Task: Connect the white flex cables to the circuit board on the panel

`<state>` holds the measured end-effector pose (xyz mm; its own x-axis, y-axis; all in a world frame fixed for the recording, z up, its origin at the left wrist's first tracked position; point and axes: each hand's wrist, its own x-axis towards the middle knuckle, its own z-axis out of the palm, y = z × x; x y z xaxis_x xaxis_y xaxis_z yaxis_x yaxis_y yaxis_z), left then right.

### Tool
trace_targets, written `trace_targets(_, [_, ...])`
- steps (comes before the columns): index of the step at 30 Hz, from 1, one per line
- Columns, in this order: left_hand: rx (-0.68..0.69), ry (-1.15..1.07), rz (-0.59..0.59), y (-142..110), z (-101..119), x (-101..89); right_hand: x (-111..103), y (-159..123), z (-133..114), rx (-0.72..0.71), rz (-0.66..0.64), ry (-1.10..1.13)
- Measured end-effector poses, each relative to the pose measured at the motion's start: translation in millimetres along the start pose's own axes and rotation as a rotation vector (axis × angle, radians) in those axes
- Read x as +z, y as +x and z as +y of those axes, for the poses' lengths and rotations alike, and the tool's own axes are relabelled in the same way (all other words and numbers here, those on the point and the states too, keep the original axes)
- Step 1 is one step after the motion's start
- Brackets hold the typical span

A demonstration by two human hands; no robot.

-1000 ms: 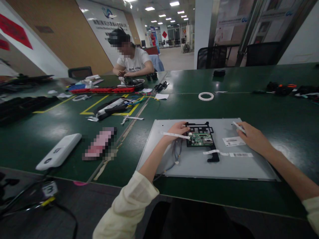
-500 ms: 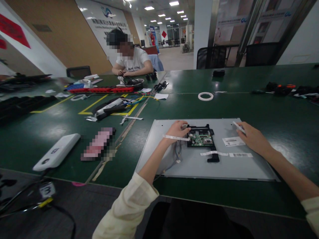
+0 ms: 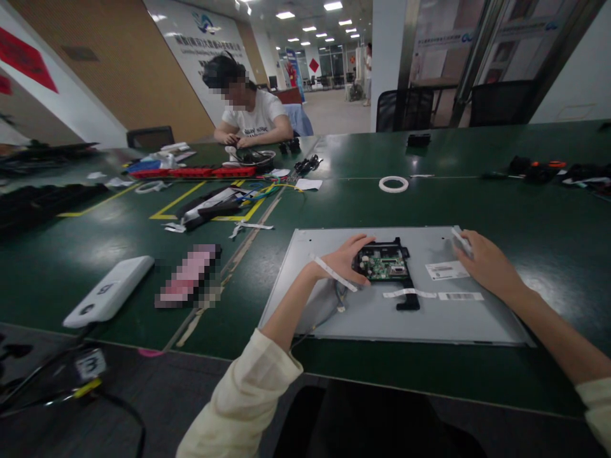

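A grey metal panel (image 3: 382,318) lies flat on the green table (image 3: 525,203) in front of me. In its middle sits a green circuit board (image 3: 383,263) in a black plastic frame (image 3: 405,299). My left hand (image 3: 346,261) rests at the board's left edge, thumb and fingers curled round it, with a strip of white tape (image 3: 334,273) stuck across the wrist. My right hand (image 3: 482,264) lies on the panel's right part and grips a small white piece (image 3: 461,240). Another tape strip (image 3: 408,292) crosses the frame's lower arm. Thin cables (image 3: 329,305) trail from under my left hand.
White labels (image 3: 446,270) lie beside my right hand. A tape roll (image 3: 394,184) sits further back. At left lie a white device (image 3: 109,291), tape scraps (image 3: 251,226) and black parts inside yellow floor lines (image 3: 210,210). Another person (image 3: 252,114) works at the far side.
My left hand slid down and right, from the frame's top left corner onto the board's left edge. The tape strip on the wrist tilted. My right hand stayed almost still.
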<state>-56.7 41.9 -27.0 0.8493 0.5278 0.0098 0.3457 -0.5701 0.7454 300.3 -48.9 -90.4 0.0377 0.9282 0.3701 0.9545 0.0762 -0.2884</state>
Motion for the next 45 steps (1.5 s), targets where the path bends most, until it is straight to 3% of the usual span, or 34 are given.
trace_targets(6, [0.025,-0.011,0.006,2.1,-1.4,0.5,-17.2,-8.6,-24.2,0.128,-0.01,0.161])
trace_targets(12, [-0.003,-0.004,-0.013,0.7,-5.0,1.4,-29.2,-14.5,-62.0,0.177,-0.336,0.705])
trace_targets(15, [-0.041,-0.007,-0.011,-1.1,-1.0,-0.8,-34.1,-14.6,-72.0,0.225,-0.431,0.948])
trace_targets(20, [0.001,-0.143,0.194,2.2,14.7,-3.6,-42.7,-10.0,-84.8,0.288,-0.47,1.158])
trace_targets(25, [0.023,-0.406,0.264,10.2,26.4,2.4,-54.0,-1.1,-122.5,0.2,-0.614,1.21])
trace_targets(30, [0.02,-0.45,0.173,8.0,31.3,5.3,-50.8,7.7,-157.4,0.111,-0.713,1.144])
trace_targets(35, [-0.011,-0.406,0.115,3.7,33.3,3.1,-31.9,10.3,-164.6,0.078,-0.725,1.137])
trace_targets(40, [0.001,-0.397,0.173,0.4,30.4,-7.1,-27.0,6.2,-164.0,0.235,-0.663,1.197])
trace_targets(45, [-0.018,-0.327,0.244,-4.8,22.5,-20.4,-29.9,1.9,-167.3,0.286,-0.571,1.25])
